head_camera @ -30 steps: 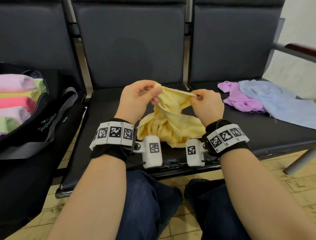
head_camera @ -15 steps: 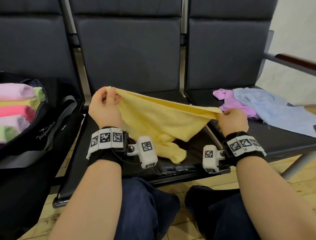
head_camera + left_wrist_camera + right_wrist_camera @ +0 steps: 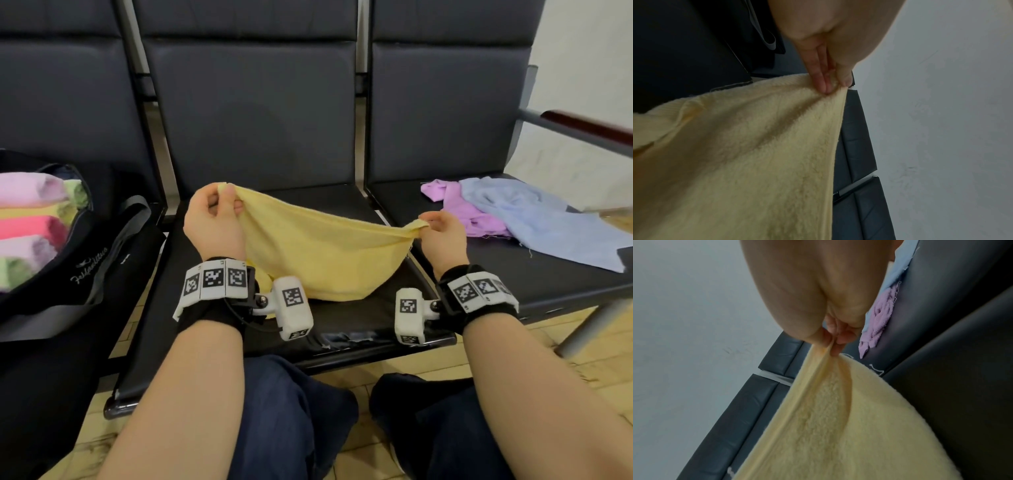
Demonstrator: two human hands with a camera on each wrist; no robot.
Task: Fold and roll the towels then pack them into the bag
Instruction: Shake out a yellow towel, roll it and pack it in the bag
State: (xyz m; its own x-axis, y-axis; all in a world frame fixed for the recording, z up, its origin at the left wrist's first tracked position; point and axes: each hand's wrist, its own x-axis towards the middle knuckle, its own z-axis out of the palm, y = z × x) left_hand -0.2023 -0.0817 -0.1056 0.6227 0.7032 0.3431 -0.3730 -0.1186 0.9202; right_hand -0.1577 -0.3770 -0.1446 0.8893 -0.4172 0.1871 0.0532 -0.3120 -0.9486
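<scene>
Yellow towel [image 3: 325, 253] held stretched between both hands above the middle seat [image 3: 359, 318] of a row of dark padded seats. Left hand [image 3: 214, 222] pinches one top corner, fingers [image 3: 819, 76] and thumb closed on the hem; this corner sits higher than the other. Right hand [image 3: 442, 236] pinches the opposite corner, fingers [image 3: 838, 344] clenched on a bunched fold of cloth. Top edge runs nearly taut between the two grips, sagging slightly; the body of the towel hangs down in a pouch, its lower edge touching or just above the seat surface. The head view does not settle which.

Black bag [image 3: 85, 274] on the left seat, mouth open. Inside, rolled towels [image 3: 30, 226] stacked: pink, yellow, bright pink, pale pink and green ends visible. A grey strap [image 3: 113, 246] lies across the bag's front.

Right seat: purple towel [image 3: 466, 209] crumpled, and light blue towel [image 3: 548, 222] spread loose, overlapping the purple one. Both unfolded, well apart from the bag.

Person's knees in dark jeans [image 3: 291, 428] at the lower edge of the head view, over yellowish floor tiles [image 3: 582, 353].
</scene>
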